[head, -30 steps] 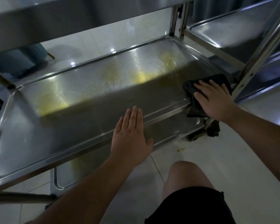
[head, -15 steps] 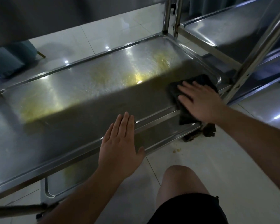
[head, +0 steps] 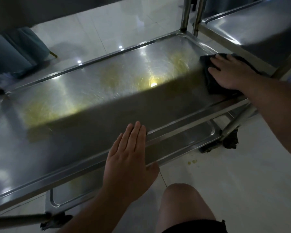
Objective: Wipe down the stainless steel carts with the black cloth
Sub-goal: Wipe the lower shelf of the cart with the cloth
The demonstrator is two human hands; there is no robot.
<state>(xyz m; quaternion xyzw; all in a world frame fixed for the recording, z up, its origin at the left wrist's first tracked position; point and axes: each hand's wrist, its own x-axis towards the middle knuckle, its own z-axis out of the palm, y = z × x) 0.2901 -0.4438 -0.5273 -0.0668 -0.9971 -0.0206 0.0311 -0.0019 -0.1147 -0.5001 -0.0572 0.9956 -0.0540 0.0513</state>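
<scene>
Wiping, far right of the stainless steel cart's middle shelf (head: 84,98) — soft, limp black cloth (head: 213,84) pinned under right hand (head: 232,71), fingers spread flat; left hand (head: 129,158) released, flat on near rim — best pressed, not pinched

The floor (head: 242,182) is pale glossy tile, and small ceiling lights glint off it beyond the shelves. A few yellowish crumbs (head: 192,161) lie on it near a dark, grimy wheel (head: 230,140). Off to the far left stands something covered in teal fabric (head: 15,52), with a thin gold leg (head: 53,55) showing.
</scene>
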